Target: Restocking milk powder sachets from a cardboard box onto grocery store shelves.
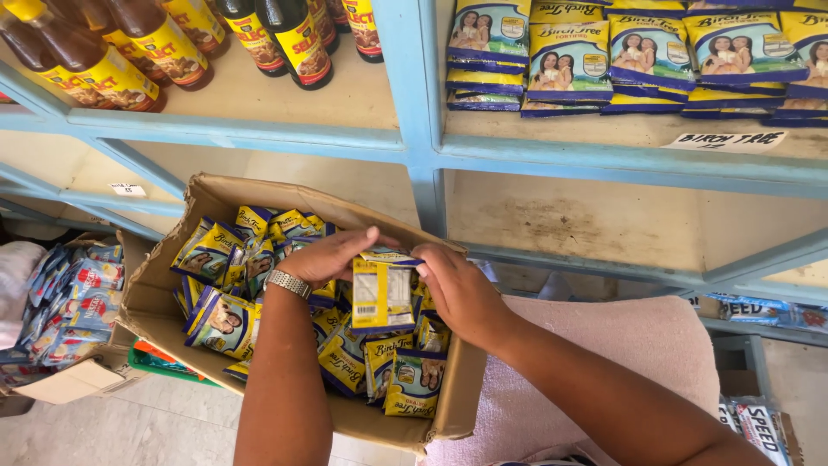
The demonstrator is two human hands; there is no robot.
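Both hands hold a small stack of flat yellow-and-blue sachets (pixel 382 295) upright over an open cardboard box (pixel 164 276). My left hand (pixel 323 256), with a metal wristwatch, covers the stack's top and left side. My right hand (pixel 457 289) grips its right edge. Several more sachets of the same kind (pixel 226 321) lie loose inside the box beneath the hands.
Light blue wooden shelves (pixel 414 129) stand ahead. Matching sachets (pixel 638 52) are stacked on the upper right shelf, dark sauce bottles (pixel 172 43) on the upper left. A second box of blue-and-red packets (pixel 73 302) sits at left. Pink cloth (pixel 621 345) lies under my right arm.
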